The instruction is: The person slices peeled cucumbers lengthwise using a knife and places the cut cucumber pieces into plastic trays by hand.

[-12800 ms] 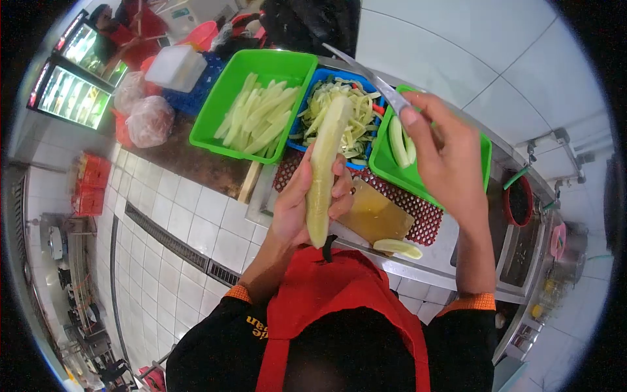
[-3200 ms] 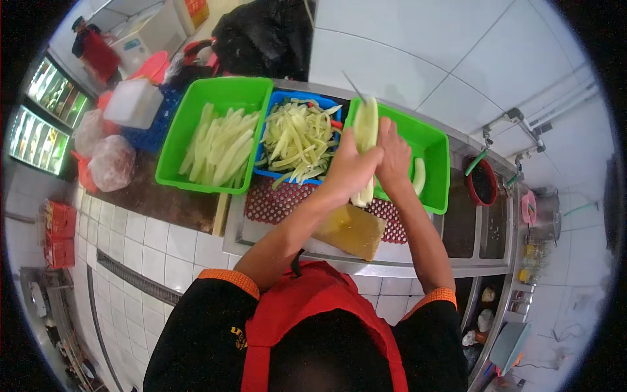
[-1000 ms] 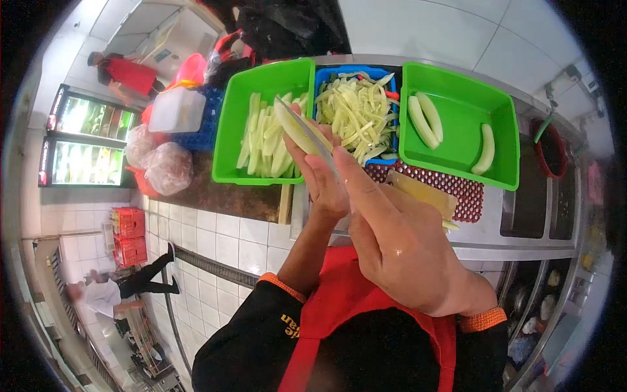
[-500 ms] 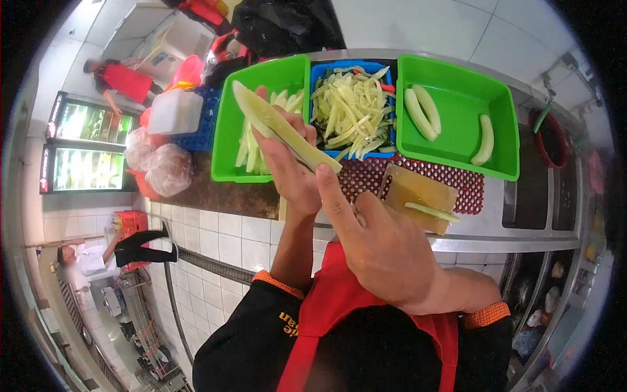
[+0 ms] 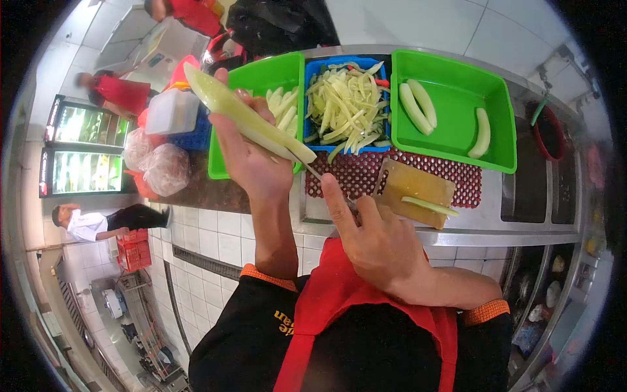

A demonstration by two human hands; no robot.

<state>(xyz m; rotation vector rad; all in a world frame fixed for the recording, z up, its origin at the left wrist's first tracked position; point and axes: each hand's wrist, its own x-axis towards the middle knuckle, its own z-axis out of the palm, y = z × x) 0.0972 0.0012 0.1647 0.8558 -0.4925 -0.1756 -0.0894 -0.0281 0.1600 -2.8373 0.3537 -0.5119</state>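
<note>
Steel counter runs across the centre and right of the frame, backed by a tiled wall at the top. Glass-door coolers and people in red stand at the upper left; a person in a white shirt is at the left edge, over a tiled floor.

Left hand: positioned left of centre, palm upward, fingers partly curled around a pale-green cucumber. The cucumber lies diagonally across the hand, upper left to lower right, in front of the left green tub, which contains pale strips.

Right hand: positioned at lower centre, index finger extended, remaining fingers folded around a knife. The handle is mostly concealed; the visible part of the blade extends toward the lower end of the cucumber. Contact between them cannot be determined.

Blue basket, top centre: filled with peelings. Right green tub, upper right: contains three peeled cucumbers, two side by side and one apart.

Perforated mat, below these containers: supports a yellowish board bearing one narrow slice.
</note>
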